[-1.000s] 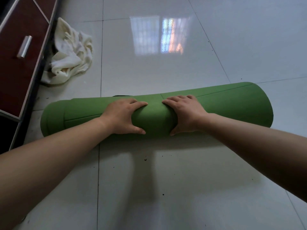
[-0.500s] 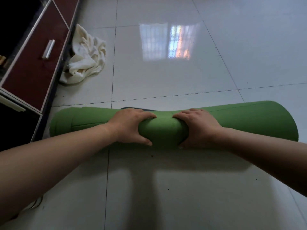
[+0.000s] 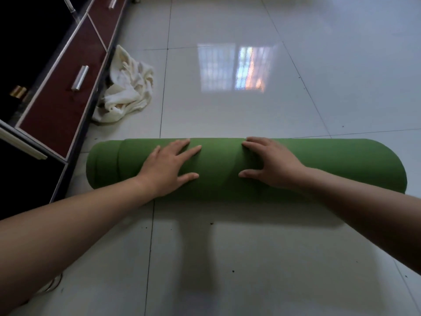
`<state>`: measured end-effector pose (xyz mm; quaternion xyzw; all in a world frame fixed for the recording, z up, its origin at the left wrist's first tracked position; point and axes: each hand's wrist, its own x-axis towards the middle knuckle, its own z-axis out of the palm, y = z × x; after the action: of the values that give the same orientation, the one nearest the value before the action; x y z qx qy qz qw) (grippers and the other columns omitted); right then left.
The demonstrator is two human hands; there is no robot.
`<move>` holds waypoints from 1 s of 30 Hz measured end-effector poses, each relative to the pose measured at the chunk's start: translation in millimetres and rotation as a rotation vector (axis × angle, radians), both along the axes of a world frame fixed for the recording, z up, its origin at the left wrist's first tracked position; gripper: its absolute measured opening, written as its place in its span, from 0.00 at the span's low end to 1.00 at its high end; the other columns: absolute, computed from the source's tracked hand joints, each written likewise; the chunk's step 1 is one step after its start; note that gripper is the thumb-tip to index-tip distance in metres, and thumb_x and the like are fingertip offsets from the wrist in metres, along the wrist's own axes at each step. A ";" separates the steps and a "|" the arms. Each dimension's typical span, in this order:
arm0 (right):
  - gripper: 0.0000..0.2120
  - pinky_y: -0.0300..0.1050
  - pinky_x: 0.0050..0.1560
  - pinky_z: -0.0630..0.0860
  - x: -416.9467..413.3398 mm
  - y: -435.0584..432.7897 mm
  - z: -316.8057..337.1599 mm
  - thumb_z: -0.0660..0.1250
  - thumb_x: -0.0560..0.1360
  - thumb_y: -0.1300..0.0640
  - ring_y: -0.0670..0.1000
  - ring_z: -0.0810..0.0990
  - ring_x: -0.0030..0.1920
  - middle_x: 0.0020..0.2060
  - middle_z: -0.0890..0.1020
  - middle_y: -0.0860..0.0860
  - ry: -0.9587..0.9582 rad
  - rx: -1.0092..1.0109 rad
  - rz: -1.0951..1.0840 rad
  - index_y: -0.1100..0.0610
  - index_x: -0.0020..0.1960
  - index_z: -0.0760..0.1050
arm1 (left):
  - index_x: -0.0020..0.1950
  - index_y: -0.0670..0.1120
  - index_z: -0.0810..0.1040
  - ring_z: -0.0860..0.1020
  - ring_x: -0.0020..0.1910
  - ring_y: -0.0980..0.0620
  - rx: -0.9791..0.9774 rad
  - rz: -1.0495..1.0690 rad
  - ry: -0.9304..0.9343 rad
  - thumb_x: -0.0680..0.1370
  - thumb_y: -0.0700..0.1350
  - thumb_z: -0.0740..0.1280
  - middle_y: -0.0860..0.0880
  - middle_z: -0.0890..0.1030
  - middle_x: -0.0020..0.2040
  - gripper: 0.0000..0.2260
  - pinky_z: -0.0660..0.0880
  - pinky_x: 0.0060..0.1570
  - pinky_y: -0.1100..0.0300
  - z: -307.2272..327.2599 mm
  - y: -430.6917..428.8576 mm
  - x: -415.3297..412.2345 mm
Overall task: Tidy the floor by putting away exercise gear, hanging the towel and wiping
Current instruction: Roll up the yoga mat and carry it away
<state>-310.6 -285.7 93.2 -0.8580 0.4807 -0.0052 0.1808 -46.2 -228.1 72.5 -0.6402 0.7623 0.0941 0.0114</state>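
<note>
White floor tiles (image 3: 250, 258) with dark crumbs lay nearest, not wiped yet. Both hands had stopped squeezing. The left hand (image 3: 169, 166) and right hand (image 3: 271, 165) now lay flat and spread on the rolled green mat (image 3: 330, 160), which rested on the floor at twelve o'clock. The rolling looked done. At ten o'clock, the cream towel (image 3: 127, 87) lay crumpled beside the cabinet (image 3: 61, 96).

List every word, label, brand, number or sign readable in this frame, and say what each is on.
No readable text anywhere.
Rolled green mat: plain, no logo showing.
Crumpled white towel: no tag or print visible.
Dark red drawer fronts: only metal handles.
Floor tiles: window reflection and specks only.
Gold object at far left: too blurred to tell.
</note>
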 end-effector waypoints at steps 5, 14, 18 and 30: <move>0.49 0.54 0.75 0.46 44.2 17.1 -9.1 0.64 0.68 0.32 0.55 0.47 0.76 0.76 0.50 0.53 0.159 -0.026 0.107 0.56 0.76 0.46 | 0.74 0.64 0.48 0.50 0.76 0.50 0.026 0.060 -0.037 0.74 0.65 0.58 0.51 0.52 0.77 0.31 0.53 0.72 0.44 0.3 15.2 17.8; 0.52 0.58 0.74 0.50 100.6 20.6 -14.8 0.67 0.67 0.33 0.60 0.49 0.75 0.76 0.50 0.55 0.192 -0.063 0.198 0.57 0.76 0.45 | 0.74 0.60 0.56 0.56 0.75 0.50 -0.026 0.208 0.054 0.74 0.64 0.60 0.50 0.58 0.76 0.30 0.57 0.72 0.46 -6.3 25.4 56.1; 0.52 0.58 0.74 0.49 122.8 23.9 -16.2 0.67 0.66 0.32 0.59 0.49 0.75 0.76 0.51 0.54 0.190 -0.063 0.221 0.57 0.76 0.45 | 0.74 0.60 0.57 0.55 0.75 0.48 -0.041 0.266 0.093 0.74 0.63 0.61 0.50 0.57 0.76 0.30 0.58 0.72 0.45 -13.5 42.8 84.3; 0.52 0.57 0.74 0.48 171.3 30.1 -28.2 0.67 0.64 0.31 0.54 0.51 0.75 0.76 0.53 0.51 0.094 -0.052 0.195 0.54 0.76 0.47 | 0.76 0.48 0.51 0.50 0.76 0.46 -0.072 0.761 0.401 0.68 0.62 0.70 0.46 0.48 0.77 0.45 0.54 0.73 0.51 -31.3 76.8 124.3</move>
<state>-139.4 -255.5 65.0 -0.9045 0.4024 0.0401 0.1356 78.1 -151.4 41.2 -0.8449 0.4616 0.1875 -0.1949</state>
